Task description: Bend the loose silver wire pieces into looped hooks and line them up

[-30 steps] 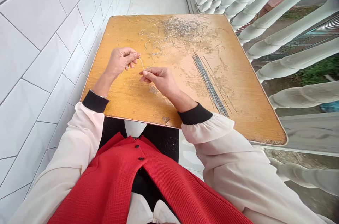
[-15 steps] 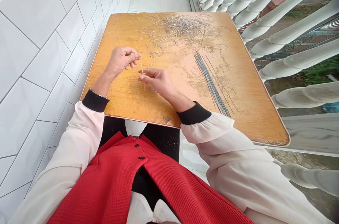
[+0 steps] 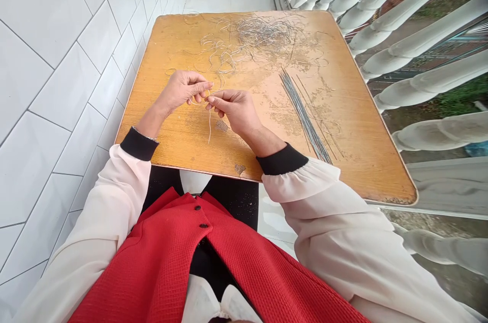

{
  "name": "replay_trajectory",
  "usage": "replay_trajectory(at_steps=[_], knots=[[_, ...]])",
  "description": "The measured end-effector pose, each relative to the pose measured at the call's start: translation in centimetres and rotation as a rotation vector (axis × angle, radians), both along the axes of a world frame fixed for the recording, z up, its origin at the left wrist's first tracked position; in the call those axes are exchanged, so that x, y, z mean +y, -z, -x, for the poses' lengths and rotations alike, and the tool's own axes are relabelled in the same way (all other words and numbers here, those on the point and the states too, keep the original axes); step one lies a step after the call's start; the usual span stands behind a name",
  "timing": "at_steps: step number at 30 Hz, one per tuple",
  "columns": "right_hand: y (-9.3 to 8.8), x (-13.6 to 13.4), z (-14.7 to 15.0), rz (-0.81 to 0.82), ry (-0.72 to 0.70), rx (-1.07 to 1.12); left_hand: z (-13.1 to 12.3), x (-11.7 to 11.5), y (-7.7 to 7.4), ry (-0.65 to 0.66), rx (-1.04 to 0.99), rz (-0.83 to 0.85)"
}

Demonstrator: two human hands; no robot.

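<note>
My left hand (image 3: 183, 90) and my right hand (image 3: 233, 108) meet over the near middle of a worn wooden table (image 3: 354, 160). Both pinch one thin silvery wire (image 3: 209, 122) between thumb and fingers. A straight length of it hangs down from the pinch toward me, just above the tabletop. A tangled heap of bent wire (image 3: 263, 33) lies at the far side of the table. A bundle of straight wires (image 3: 303, 117) lies to the right of my right hand.
A white tiled wall (image 3: 57, 74) runs close along the left. White balusters (image 3: 400, 23) line the right side, with open ground beyond them. Loose curled wire bits (image 3: 217, 56) are scattered just beyond my hands.
My hands have come together; the gap between them has closed. The wire end now hangs down toward me below the pinch. The view has shifted slightly.
</note>
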State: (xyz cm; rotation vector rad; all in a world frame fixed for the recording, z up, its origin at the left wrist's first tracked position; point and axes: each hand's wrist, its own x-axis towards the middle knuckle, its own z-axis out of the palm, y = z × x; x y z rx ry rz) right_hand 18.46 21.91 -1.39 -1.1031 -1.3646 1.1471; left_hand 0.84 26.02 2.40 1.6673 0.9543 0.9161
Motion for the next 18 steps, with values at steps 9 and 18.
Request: replay_trajectory(at_steps=[9, 18], knots=[[-0.9, -0.1, 0.1, 0.123, 0.126, 0.178, 1.2, -0.1, -0.4, -0.065, -0.015, -0.037], [-0.3, 0.2, -0.1, 0.050, 0.151, 0.101, 0.3, 0.5, 1.0, -0.065, 0.038, -0.135]])
